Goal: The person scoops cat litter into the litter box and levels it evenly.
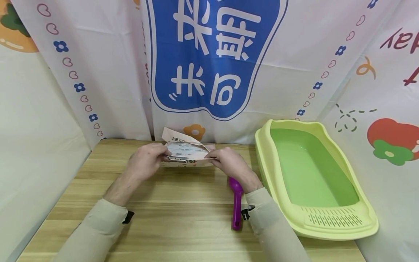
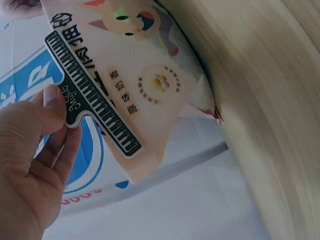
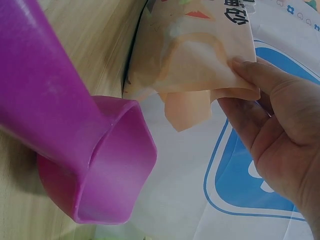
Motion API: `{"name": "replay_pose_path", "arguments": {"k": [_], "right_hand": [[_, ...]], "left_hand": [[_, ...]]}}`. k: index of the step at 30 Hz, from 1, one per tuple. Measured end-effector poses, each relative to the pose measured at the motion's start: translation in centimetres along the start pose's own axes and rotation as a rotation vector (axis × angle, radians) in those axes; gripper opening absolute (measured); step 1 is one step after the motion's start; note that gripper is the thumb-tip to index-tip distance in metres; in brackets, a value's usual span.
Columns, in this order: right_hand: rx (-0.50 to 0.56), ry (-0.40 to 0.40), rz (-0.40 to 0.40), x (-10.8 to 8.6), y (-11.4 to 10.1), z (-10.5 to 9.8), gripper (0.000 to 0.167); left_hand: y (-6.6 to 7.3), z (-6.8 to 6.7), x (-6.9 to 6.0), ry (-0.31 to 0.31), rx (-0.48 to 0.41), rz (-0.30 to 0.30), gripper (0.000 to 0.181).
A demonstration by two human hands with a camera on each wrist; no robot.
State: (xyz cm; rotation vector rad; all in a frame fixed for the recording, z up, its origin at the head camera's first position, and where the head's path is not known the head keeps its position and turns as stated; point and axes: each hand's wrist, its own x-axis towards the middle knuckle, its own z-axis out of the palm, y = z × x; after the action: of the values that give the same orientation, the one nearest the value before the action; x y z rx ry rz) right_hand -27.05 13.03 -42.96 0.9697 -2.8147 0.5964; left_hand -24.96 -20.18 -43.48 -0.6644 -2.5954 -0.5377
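Observation:
A pale peach cat litter bag (image 1: 188,164) with a cartoon cat stands at the back of the table, its top edge spread and a flap raised behind. My left hand (image 2: 35,150) pinches the handle of a black bag clip (image 2: 95,95) with a piano-key pattern and "Music" lettering. The clip lies along the front of the bag's top edge; whether it grips the bag I cannot tell. At the bag's right top corner, my right hand (image 3: 280,115) pinches the edge between thumb and fingers. The bag's contents are hidden.
A purple scoop (image 1: 237,207) lies on the wooden table (image 1: 183,225), just under and beside the right forearm. To the right stands a yellow-green litter box (image 1: 327,227) with a slotted front ledge. Printed cloth (image 1: 114,72) hangs behind and at both sides.

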Motion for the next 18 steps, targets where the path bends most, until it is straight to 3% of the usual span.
{"name": "replay_pose_path", "arguments": {"k": [11,18], "right_hand": [[-0.006,-0.014,0.005,0.0,-0.1,-0.1,0.018],[-0.008,-0.016,0.006,0.1,0.0,0.0,0.018]], "left_hand": [[-1.2,-2.0,-0.7,0.032,-0.005,-0.081,0.026],[-2.1,-2.8,-0.9,0.074,-0.012,-0.122,0.019]]}}
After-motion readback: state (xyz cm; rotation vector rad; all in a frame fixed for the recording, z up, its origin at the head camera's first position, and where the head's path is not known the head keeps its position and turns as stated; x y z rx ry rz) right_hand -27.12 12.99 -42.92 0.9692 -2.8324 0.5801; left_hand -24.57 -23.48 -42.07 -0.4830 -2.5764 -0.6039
